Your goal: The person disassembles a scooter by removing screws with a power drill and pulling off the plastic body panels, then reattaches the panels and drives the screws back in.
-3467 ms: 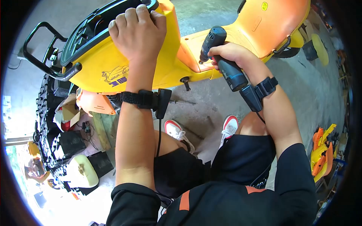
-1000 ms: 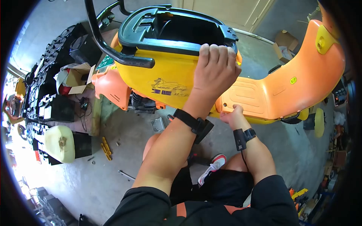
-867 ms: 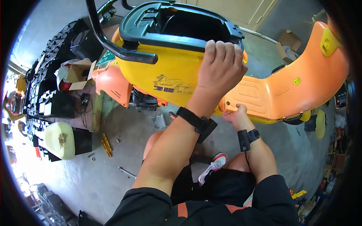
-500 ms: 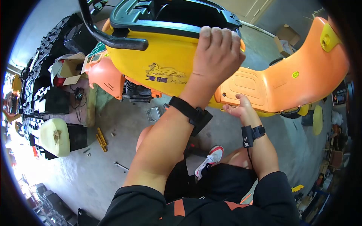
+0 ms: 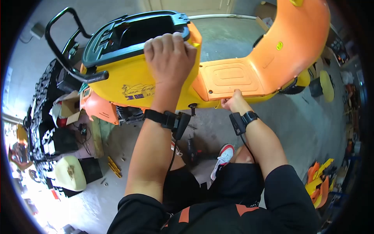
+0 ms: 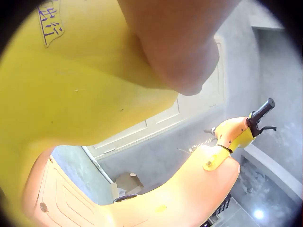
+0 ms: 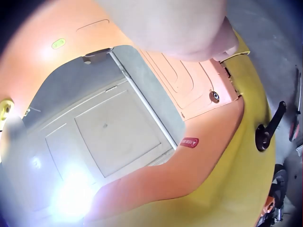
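Note:
An electric scooter with a yellow body [image 5: 177, 95] and an orange footboard [image 5: 228, 76] stands before me. My left hand [image 5: 171, 58] grips the black rim [image 5: 134, 50] of its open storage well, fingers curled over the edge. My right hand [image 5: 235, 100] holds the footboard's near edge, thumb on top and fingers at the side, partly hidden. Beside those fingers in the right wrist view, a yellow trim edge [image 7: 239, 56] stands slightly away from the orange panel. A screw hole [image 5: 210, 92] shows at the footboard's near corner. A cordless drill [image 5: 191, 150] lies on the floor between my feet.
A black grab rail [image 5: 93, 77] juts out at the scooter's rear. The kickstand [image 5: 193, 109] sticks out below the body. Yellow-handled pliers [image 5: 114, 167] lie on the floor at left, near a pale seat cushion [image 5: 70, 173]. Orange and yellow panels [image 5: 319, 181] lie at right.
The right hand held the drill at the footboard corner earlier; now the drill is on the floor. That hand opened off the edge half a second ago and has taken hold again. Left stays put.

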Demonstrator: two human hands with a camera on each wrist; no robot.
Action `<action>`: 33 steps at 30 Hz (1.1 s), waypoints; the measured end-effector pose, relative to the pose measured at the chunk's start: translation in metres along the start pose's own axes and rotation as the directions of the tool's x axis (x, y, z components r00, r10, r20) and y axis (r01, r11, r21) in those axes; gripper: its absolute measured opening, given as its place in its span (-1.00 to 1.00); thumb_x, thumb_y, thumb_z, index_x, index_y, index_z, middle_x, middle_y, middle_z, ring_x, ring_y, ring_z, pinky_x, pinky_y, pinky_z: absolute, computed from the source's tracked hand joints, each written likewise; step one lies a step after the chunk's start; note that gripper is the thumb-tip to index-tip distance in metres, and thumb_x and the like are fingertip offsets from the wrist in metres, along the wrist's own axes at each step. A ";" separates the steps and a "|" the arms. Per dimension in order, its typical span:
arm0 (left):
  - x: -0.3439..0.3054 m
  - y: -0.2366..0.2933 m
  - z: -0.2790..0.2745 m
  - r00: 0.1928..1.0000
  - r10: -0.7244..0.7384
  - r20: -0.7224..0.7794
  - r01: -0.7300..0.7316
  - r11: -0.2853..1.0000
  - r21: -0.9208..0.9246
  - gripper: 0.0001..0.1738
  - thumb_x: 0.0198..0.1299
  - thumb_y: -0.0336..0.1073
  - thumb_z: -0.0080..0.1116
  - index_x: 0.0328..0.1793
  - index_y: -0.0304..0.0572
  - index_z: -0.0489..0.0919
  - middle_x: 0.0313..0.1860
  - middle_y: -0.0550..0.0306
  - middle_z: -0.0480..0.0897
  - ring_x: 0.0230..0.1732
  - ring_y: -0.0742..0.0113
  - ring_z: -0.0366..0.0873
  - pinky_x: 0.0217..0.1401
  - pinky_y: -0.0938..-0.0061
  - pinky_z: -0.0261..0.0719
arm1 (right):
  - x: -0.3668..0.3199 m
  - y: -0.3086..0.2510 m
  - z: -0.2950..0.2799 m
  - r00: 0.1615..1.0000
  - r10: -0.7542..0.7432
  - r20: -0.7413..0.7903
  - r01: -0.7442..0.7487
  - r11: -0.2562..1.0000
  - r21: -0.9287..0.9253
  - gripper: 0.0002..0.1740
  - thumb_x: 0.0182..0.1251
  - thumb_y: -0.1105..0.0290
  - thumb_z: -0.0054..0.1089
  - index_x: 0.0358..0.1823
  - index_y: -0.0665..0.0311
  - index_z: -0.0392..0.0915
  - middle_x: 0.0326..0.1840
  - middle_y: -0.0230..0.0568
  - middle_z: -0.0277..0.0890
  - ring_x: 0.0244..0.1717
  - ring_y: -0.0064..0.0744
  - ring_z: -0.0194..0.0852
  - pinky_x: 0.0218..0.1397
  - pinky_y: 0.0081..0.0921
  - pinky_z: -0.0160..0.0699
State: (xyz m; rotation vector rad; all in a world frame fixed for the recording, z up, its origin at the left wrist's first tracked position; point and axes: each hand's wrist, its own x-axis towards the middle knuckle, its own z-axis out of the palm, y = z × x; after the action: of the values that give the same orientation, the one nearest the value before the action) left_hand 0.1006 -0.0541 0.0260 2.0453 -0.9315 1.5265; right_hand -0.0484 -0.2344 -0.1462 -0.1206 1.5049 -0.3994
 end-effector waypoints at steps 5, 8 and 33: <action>0.001 0.000 -0.003 1.000 0.019 0.016 -0.020 0.999 0.046 -0.78 0.06 -0.23 0.29 -0.16 -0.06 0.67 -0.24 0.21 0.65 -0.09 0.15 0.60 0.22 0.16 0.44 | -0.007 0.006 0.004 0.996 -0.014 -0.090 0.024 0.993 0.112 -0.51 0.45 -0.17 0.19 0.07 0.07 0.56 0.02 -0.41 0.60 -0.13 -0.42 0.59 -0.16 -0.45 0.52; 0.000 0.000 -0.002 1.000 0.016 0.023 -0.017 0.999 0.049 -0.77 0.07 -0.22 0.29 -0.13 -0.05 0.67 -0.24 0.22 0.65 -0.08 0.16 0.61 0.22 0.15 0.44 | 0.002 0.002 0.010 0.990 -0.017 -0.140 0.023 0.999 0.040 -0.54 0.44 -0.17 0.21 0.01 0.06 0.57 -0.09 -0.46 0.66 -0.21 -0.50 0.62 -0.27 -0.50 0.52; 0.001 0.002 -0.004 0.999 0.047 0.011 -0.048 0.994 0.095 -0.79 0.12 -0.22 0.25 -0.14 -0.06 0.68 -0.25 0.19 0.64 -0.09 0.13 0.61 0.20 0.14 0.45 | -0.007 -0.015 -0.023 0.904 -0.175 0.391 0.428 0.397 -0.812 -0.64 0.41 0.14 0.18 0.06 0.22 0.52 -0.15 -0.13 0.60 -0.29 -0.06 0.70 -0.20 -0.11 0.66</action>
State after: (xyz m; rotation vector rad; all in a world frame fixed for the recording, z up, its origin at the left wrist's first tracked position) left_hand 0.0963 -0.0530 0.0285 2.1112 -0.9336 1.6176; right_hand -0.0743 -0.2417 -0.1366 -1.2897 1.2870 0.1833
